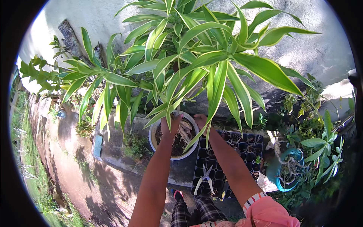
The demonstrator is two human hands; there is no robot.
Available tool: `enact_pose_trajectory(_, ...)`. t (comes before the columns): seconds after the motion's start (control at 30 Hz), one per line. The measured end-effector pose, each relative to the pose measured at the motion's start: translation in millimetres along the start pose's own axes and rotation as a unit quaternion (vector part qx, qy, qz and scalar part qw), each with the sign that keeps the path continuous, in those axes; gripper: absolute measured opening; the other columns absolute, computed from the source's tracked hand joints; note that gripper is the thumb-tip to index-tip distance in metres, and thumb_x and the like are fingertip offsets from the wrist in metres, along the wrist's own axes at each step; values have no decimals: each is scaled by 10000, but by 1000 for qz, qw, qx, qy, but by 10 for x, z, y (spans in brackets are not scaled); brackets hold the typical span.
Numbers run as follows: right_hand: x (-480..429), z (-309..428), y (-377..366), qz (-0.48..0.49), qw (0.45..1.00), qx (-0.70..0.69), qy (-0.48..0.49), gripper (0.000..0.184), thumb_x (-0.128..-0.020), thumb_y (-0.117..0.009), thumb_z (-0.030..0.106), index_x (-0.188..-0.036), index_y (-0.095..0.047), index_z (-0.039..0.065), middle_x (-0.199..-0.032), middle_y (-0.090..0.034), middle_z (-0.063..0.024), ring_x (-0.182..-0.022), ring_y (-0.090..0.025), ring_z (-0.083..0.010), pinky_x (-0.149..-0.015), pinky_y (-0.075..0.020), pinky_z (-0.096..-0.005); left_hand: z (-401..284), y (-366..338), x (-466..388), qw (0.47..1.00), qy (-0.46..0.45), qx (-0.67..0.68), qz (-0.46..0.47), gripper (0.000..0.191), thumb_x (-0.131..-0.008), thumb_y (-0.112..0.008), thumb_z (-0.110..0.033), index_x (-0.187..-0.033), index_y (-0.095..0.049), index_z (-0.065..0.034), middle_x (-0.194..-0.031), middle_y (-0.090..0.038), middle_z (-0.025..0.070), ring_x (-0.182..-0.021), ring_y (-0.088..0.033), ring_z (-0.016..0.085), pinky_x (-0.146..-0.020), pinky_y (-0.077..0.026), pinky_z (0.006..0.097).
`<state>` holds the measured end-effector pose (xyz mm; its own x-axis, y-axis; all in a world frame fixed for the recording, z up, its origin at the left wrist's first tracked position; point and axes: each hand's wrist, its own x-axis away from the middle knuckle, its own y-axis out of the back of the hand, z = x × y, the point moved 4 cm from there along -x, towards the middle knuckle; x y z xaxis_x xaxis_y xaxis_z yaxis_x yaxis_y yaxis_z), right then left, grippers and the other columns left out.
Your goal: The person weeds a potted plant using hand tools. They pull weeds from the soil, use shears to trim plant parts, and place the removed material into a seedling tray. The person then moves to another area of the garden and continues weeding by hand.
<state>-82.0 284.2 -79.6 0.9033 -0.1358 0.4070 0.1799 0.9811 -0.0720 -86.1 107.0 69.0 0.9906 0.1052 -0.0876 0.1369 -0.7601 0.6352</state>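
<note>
A white round plant pot [152,142] stands before me, with soil and thick pale roots [185,131] inside it. Above it spreads a leafy plant with long green leaves edged in yellow [218,76]. My left hand [171,124] is inside the pot's rim beside the roots, partly covered by leaves; its grip is hidden. My right hand [201,120] is by the pot's right rim, partly behind a leaf, and whether it holds anything is unclear. Pruning shears [205,179] with pale handles lie with blades spread on a black cell tray [244,142], below the hands.
A yellow-ended tool [223,195] lies at the tray's lower edge. To the right stands a teal pot [273,170] holding a woody plant. A small green box-like object [98,145] rests on the concrete ledge [113,159] at left. A pale wall [312,56] rises behind.
</note>
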Motion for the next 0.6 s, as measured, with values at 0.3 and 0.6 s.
enact_pose_trajectory(0.3,376,-99,158,-39,997,19,70,242,-842,-545,206,-1018,-588,45,-892,-643,-119,-855,-619,-232,-749,-462,-321,244,-5,-46,999,8,-11,46,741,-692,-727,-357,-1222,-373,22,-946,-622,172,-844,-611,290,-762,-460,385)
enact_pose_trajectory(0.6,791,297,149,-67,963,240,99,211,-841,-545,208,-962,-592,41,-923,-635,-162,-874,-615,-298,-709,-479,-370,303,101,-85,973,134,148,119,597,-788,-659,-263,-1258,-382,-21,-930,-599,68,-798,-566,144,-673,-481,309)
